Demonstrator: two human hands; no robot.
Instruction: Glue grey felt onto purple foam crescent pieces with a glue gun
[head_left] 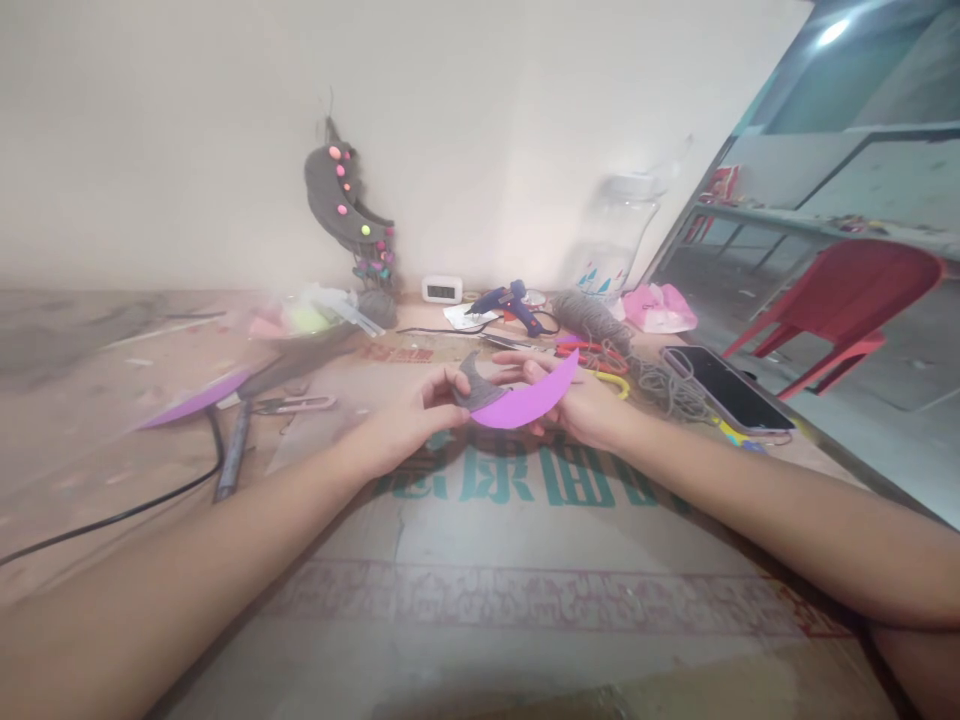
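A purple crescent-shaped foam piece [529,402] is held between both hands above a flattened cardboard sheet [525,560]. One tip of the crescent is wrapped in grey yarn [474,385]. My left hand [409,420] pinches that grey-wrapped end with thumb and fingers. From behind and below, my right hand [574,405] grips the purple part, its fingers curled round it.
Behind the hands lie red-handled scissors [592,352], a ball of grey yarn [589,315], a blue glue gun [506,300] and a phone [727,388]. A second purple crescent [196,398] and a black cable [150,500] lie at the left. A finished grey crescent with coloured pom-poms [341,200] leans on the wall.
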